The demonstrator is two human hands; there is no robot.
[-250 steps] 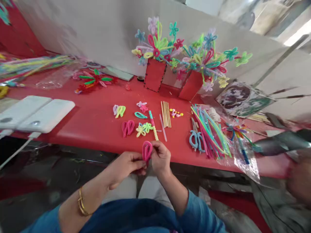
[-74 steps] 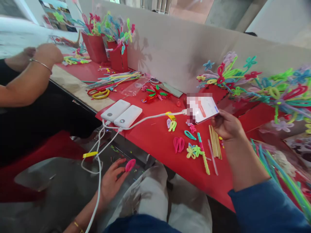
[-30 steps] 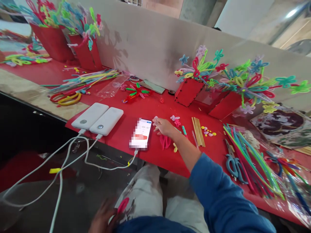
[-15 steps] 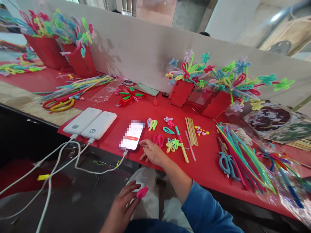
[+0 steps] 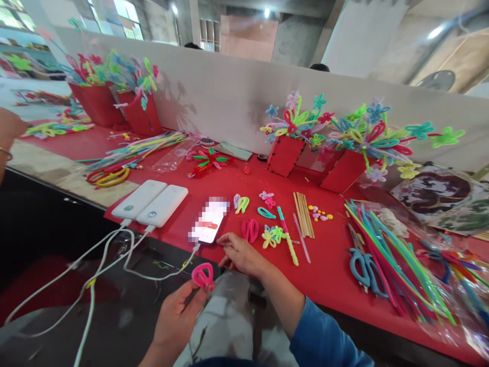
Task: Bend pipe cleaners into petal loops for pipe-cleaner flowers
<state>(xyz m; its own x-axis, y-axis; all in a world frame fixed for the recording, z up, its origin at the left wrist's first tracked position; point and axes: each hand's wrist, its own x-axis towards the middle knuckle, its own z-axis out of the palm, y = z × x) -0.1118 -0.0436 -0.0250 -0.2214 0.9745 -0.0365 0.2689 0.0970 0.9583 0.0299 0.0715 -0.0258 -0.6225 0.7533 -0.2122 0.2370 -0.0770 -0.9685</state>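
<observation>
Pink fuzzy loop (image 5: 202, 275) is pinched between thumb and fingers of the left hand (image 5: 176, 313), just off the near edge of the red table (image 5: 324, 270). Right hand (image 5: 242, 255) is over that edge, fingers loosely spread, fingertips beside the phone (image 5: 214, 220); contact cannot be confirmed. Blue-handled scissors (image 5: 364, 270) lie well apart.

Moderate indoor light; ceiling lamps (image 5: 267, 11) and upper-left windows (image 5: 128, 19) glare white. Soft flower shadows (image 5: 176, 97) fall on pale partition (image 5: 225, 104). Phone screen (image 5: 208, 234) bright, partly pixelated. Wide-angle stretching and softness at edges.
</observation>
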